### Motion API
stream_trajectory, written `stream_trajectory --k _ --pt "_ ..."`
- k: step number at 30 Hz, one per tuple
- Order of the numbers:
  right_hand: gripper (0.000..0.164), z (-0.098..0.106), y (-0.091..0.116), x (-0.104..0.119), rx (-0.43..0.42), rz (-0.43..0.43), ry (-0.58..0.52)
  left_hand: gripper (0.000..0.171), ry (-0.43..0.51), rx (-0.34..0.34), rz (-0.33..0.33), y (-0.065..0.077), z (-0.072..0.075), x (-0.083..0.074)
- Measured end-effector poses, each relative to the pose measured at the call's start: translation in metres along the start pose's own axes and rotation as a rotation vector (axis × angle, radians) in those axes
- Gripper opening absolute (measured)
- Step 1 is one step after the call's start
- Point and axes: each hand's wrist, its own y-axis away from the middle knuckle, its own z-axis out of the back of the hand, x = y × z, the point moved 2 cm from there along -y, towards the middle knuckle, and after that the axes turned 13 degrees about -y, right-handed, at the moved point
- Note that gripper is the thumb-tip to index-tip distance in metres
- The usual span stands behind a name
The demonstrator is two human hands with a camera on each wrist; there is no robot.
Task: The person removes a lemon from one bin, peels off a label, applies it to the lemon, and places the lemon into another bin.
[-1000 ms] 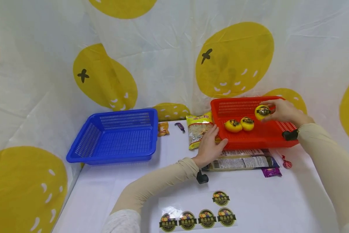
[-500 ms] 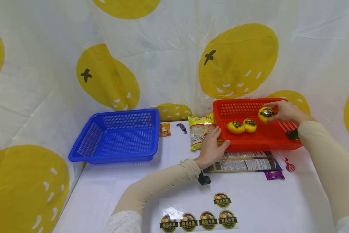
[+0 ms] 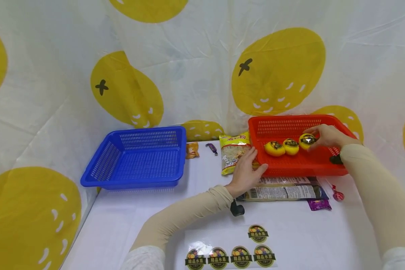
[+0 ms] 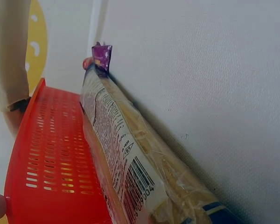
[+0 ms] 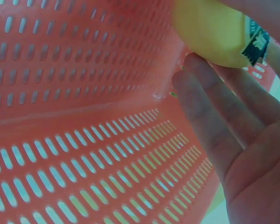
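Observation:
My right hand [image 3: 328,135] pinches a round yellow fruit [image 3: 307,141] bearing a dark printed sticker, low inside the red basket [image 3: 318,163]. The right wrist view shows this yellow fruit [image 5: 210,35] between thumb and fingers, with the sticker partly hidden. Beside it in the basket lie two more stickered yellow fruits, one in the middle [image 3: 291,149] and one at the left [image 3: 274,149]. With fingers fairly straight, my left hand [image 3: 245,172] touches the basket's near left corner; its thumb tip appears at the rim in the left wrist view.
A blue basket [image 3: 134,183] stands at the left. Around the red basket are a yellow food packet [image 3: 234,153], a long clear printed packet [image 3: 286,192], a purple sweet [image 3: 319,204] and a red lollipop [image 3: 338,195]. A sticker sheet [image 3: 229,238] lies in front.
My right hand has lowered the yellow fruit towards the basket floor, next to the other two. The left hand stays at the basket corner. The head view has shifted slightly.

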Motion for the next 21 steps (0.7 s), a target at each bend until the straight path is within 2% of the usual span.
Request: stream_trajectory --k 7,17,21 --pt "0.089 -0.008 -0.001 -0.011 0.079 -0.037 0.002 0.064 -0.008 0.0 0.004 0.001 -0.001 0.0" --pt "0.095 -0.011 -0.003 -0.012 0.086 -0.07 -0.008 0.064 -0.003 -0.005 0.01 -0.001 -0.001 0.0" --pt "0.095 -0.012 -0.004 -0.014 0.084 -0.059 -0.004 0.064 -0.004 -0.002 0.02 -0.001 -0.003 0.0"
